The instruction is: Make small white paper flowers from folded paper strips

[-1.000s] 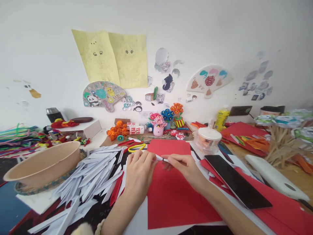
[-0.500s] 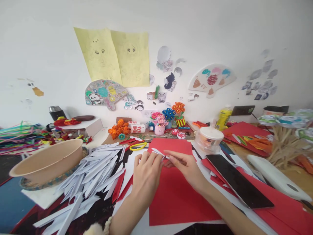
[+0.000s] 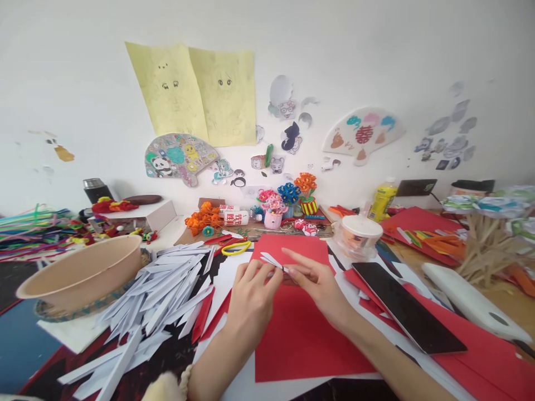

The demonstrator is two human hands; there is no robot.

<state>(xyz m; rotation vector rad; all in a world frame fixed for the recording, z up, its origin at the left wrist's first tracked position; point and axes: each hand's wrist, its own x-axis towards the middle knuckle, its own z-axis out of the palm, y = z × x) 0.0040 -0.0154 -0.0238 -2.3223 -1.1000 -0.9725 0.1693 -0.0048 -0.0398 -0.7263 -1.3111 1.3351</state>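
Over a sheet of red paper (image 3: 309,345), both of my hands meet at a small white folded paper piece (image 3: 271,259). Its pointed ends stick out up and to the left, and a dark band crosses it near my right fingertips. My left hand (image 3: 253,295) has its fingers curled and closed at the paper's lower edge, with the fingertips partly hidden. My right hand (image 3: 320,284) pinches the other end between thumb and fingers, its index finger raised off the paper. To the left lies a heap of white folded paper strips (image 3: 167,284).
A beige basin (image 3: 79,278) stands at left. Yellow-handled scissors (image 3: 236,248) lie behind my left hand. A black-screened tablet (image 3: 407,306) and a white oblong device (image 3: 472,301) lie at right. Behind are a round lidded tub (image 3: 359,236) and a pink flower pot (image 3: 273,218).
My right index finger has lifted away from the paper. My left hand has shifted slightly, showing a little more of the white piece and its dark band.
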